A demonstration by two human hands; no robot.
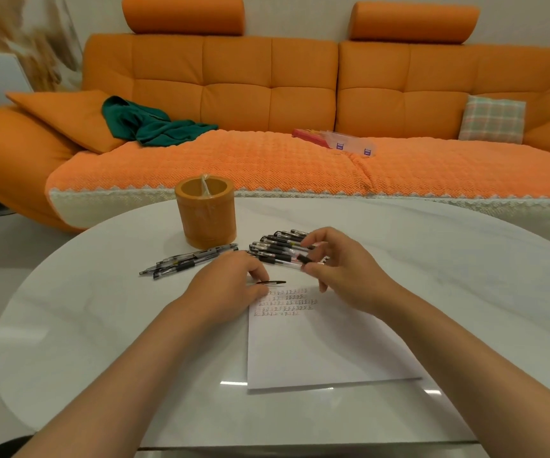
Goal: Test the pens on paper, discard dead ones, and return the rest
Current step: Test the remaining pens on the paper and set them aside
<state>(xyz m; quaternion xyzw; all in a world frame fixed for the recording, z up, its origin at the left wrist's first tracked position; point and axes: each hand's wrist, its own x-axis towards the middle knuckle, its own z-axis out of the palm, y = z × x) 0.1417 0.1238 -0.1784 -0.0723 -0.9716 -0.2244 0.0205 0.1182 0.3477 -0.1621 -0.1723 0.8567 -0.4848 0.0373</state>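
A white sheet of paper (320, 348) lies on the table, with rows of small test marks near its top edge. My left hand (230, 289) grips a pen (275, 282) whose thin end pokes out to the right, just above the marks. My right hand (339, 262) hovers over a heap of several black-and-clear pens (275, 247) and pinches a small black piece (303, 258) that looks like a pen cap. A second, smaller group of pens (189, 261) lies to the left. Behind it stands an orange cylindrical pen holder (206, 216).
The white oval table (101, 325) has its far edge close to an orange sofa (267, 94). On the sofa lie a green cloth (148, 122), clear plastic boxes (349, 143) and a checked cushion (492, 119).
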